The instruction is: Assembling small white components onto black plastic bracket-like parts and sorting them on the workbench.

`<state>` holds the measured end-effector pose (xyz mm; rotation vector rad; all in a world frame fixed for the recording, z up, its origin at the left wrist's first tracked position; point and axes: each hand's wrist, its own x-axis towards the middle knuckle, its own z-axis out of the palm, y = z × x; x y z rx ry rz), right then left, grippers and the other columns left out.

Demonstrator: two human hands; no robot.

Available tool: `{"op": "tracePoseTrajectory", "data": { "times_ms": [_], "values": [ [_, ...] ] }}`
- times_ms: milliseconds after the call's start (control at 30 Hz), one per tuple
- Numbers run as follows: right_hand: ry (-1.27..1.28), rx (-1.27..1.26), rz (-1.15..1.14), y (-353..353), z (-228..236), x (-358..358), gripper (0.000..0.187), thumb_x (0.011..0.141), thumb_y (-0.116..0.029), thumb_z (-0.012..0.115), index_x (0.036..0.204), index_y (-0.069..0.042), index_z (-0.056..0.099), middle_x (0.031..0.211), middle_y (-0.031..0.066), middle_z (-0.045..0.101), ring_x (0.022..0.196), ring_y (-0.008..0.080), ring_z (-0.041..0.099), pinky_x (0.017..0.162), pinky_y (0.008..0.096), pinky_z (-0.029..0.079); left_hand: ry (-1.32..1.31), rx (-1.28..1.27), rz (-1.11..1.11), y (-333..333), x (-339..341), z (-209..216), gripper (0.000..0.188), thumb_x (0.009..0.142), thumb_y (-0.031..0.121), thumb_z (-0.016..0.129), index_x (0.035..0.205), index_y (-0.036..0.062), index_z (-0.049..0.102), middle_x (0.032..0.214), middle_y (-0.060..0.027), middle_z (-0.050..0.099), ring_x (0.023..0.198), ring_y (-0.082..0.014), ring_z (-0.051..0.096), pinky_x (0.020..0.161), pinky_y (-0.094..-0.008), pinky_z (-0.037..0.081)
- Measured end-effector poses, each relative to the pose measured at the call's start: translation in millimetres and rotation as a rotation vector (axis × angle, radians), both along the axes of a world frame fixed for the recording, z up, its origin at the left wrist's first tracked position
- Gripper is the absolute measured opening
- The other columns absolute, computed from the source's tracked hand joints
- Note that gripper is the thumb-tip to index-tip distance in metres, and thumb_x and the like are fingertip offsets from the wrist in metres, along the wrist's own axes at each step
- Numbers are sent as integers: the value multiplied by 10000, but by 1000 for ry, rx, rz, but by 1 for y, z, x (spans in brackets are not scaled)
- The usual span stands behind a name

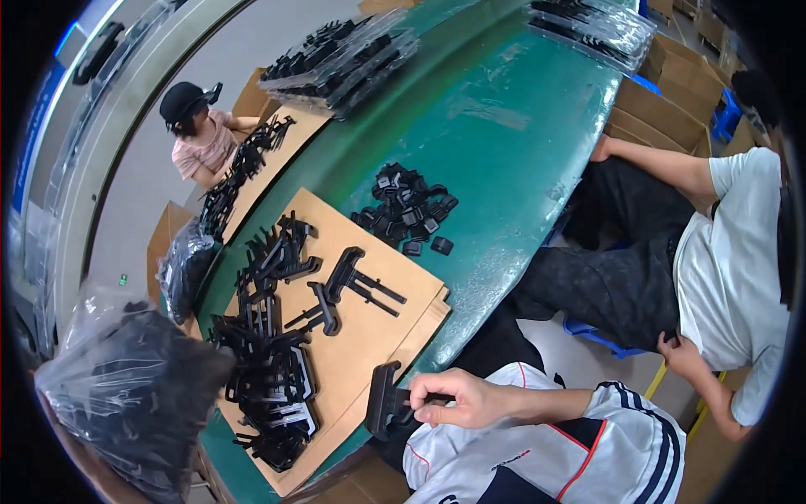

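Observation:
My right hand (466, 399), fingers closed, grips a black plastic bracket (383, 401) just off the near right edge of a cardboard sheet (369, 332). At the lower left, a forearm that looks like my left one (80, 462) runs along a clear plastic bag (126, 395) full of dark parts; the bag hides that hand's fingers. Two separate black two-pronged brackets (344, 275) lie on the sheet's middle. Along its left side is a heap of similar black brackets (273, 378), piled across one another.
The sheet rests on a green table (495, 143). Small black blocks (407, 206) are heaped beyond it. Stacked clear trays of black parts (336, 63) stand farther back. One co-worker (730, 252) sits at the right; another (201, 139) works across the table beside a row of brackets.

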<state>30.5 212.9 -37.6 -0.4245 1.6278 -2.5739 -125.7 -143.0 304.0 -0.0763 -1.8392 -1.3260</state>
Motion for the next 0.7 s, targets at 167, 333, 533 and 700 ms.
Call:
{"op": "tracePoseTrajectory", "data": {
  "times_ms": [167,333,533,700],
  "values": [
    [125,-10,74,25,-7,23,74,886,-79,587,852,-44,532,704,-20,516,555,65,375,534,200,321,-269,-364,-427,76,-20,9,406,975,333,440,1200,16,557,1072,-85,613,850,-147,580,797,-242,478],
    [118,20,49,33,-1,43,76,888,-82,585,850,-42,532,727,-16,523,575,75,374,543,202,319,-154,-65,-618,265,-68,-7,302,939,278,513,1066,21,609,857,-59,627,678,-117,583,647,-261,503],
    [154,-19,-79,55,1,60,70,888,-80,584,853,-46,533,766,-6,530,596,84,388,556,207,328,316,293,-663,477,-60,-50,228,901,197,488,814,11,588,719,-51,554,626,-128,469,606,-270,408],
    [117,-10,-191,73,1,62,68,888,-76,584,857,-46,531,780,-2,530,605,87,406,565,211,343,274,-357,-798,557,-58,-207,153,904,138,475,844,9,531,692,-95,484,590,-215,478,586,-358,435]
  ]
}}
